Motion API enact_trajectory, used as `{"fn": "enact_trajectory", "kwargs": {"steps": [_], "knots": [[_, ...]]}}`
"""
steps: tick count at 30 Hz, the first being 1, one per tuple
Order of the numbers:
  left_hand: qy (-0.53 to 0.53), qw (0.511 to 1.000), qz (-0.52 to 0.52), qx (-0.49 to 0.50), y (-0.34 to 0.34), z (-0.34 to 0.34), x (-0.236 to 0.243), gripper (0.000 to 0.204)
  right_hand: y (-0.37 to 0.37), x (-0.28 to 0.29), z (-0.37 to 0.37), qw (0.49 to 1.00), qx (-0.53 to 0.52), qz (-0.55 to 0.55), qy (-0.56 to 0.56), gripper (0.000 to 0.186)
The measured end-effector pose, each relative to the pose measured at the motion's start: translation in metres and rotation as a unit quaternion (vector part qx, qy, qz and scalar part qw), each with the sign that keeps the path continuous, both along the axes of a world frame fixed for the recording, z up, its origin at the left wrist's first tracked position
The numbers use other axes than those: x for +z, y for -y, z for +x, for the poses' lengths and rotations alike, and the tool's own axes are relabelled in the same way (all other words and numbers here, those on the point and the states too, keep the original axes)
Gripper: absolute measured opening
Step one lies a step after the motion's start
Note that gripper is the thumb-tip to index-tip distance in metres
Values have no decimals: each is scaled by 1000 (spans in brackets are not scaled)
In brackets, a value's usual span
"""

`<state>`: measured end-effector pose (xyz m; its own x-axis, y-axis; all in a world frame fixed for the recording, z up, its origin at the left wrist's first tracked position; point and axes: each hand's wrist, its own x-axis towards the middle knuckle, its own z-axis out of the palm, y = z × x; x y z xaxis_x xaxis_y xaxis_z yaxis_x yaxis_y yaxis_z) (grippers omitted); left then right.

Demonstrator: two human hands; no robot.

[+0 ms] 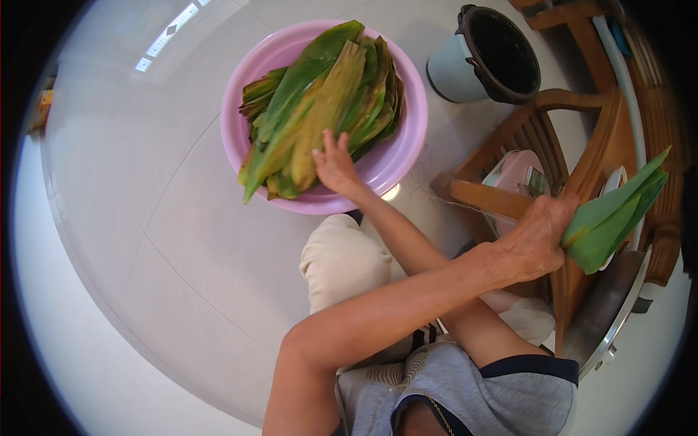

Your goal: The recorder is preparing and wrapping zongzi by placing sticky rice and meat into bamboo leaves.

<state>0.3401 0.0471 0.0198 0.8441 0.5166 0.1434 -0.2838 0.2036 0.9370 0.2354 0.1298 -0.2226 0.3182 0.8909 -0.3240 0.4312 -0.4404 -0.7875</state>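
Left grip (538, 240) clenched around folded leaves (614, 218)

Glossy pale tiled floor (145, 218) mirrors a bright window glare (169, 30); a wooden armchair (582, 145) stands at right beside a grey bin (480, 62).

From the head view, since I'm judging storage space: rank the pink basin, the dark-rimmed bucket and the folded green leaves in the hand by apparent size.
1. pink basin
2. dark-rimmed bucket
3. folded green leaves
Bucket and leaves look close; fisheye bending makes that order unsure.

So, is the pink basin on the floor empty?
No, the basin holds a pile of long green leaves, and the right hand rests on them.
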Motion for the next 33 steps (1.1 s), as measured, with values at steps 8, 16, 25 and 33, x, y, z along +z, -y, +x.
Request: {"fn": "enact_trajectory", "kwargs": {"steps": [8,16,25,33], "knots": [[8,1000,-11,1,0,0,-9,35,-1,14,-1,997,72,0,10,39],[-9,999,-31,-30,1,0,2,32,16,-34,60,900,-301,-75,-307,14],[10,1000,1,16,-1,3,-4,30,1,-8,70,957,-229,90,-153,16],[13,1000,6,15,2,4,-9,30,-3,77,111,904,-183,226,-314,26]]}}
